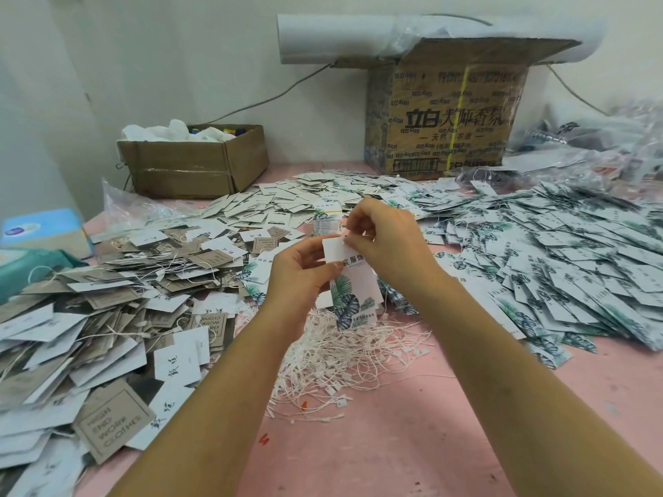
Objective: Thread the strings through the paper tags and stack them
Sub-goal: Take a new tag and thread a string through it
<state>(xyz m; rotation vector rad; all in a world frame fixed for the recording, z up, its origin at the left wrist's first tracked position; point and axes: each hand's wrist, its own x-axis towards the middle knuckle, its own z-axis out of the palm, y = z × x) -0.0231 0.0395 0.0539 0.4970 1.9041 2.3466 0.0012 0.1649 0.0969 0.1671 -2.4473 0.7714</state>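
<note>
Head view: at frame centre the left hand grips a leaf-printed paper tag by its side, fingers curled round it. The right hand pinches the tag's top edge; whether a string is in that pinch I cannot tell. The card looks light and stiff, best held by its edges. The loose strings, thin and limp, lie tangled just below.
</note>
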